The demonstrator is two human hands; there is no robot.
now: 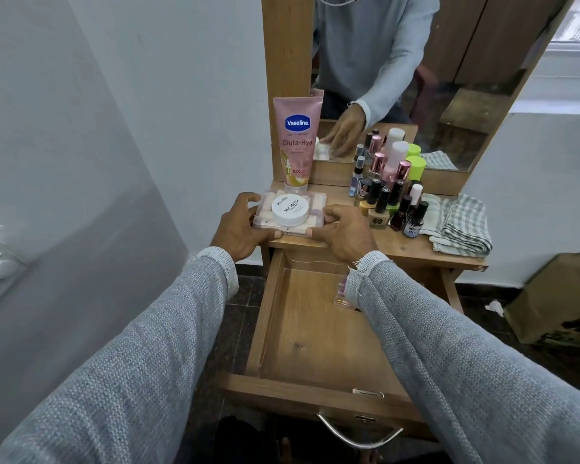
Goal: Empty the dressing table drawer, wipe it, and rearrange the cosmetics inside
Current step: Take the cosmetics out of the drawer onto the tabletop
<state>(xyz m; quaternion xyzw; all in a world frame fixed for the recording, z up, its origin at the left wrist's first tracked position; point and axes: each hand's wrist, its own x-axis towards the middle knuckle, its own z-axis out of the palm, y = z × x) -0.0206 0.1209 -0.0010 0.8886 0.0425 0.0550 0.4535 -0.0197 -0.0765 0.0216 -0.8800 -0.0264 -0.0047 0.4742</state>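
Left hand (238,226): fingers curled round the left edge of the clear case (290,212), thumb on its near side, gripping it.

Right hand (344,234): fingers bent round the right edge of the same case, thumb at its near edge, gripping it.

Case: clear plastic, flat, pale rolls inside; held at the tabletop's front edge. Whether it rests on the wood or hangs just above cannot be told.

Jar (289,211): white, round, lid printed "nail polish"; sits on top of the case, at its middle.

Tube (297,142): pink Vaseline, standing cap-down just beyond the case, at 12 o'clock from it, against the mirror frame (283,61).

Bottles (390,192): a tight cluster of nail polish and small sprays, at 2 o'clock from the case, on the table (412,251). Two lime-green caps at the back.

Cloth (459,226): checked green and white, folded, at 3 o'clock from the bottles, touching the nearest ones.

Drawer (308,333): pulled out, below the hands at 6 o'clock. One small clear pack (344,296) lies at its right side, partly hidden by the right sleeve. Metal handle (359,433) at the front.

Box (556,303): brown cardboard, on the floor, well apart at 4 o'clock.
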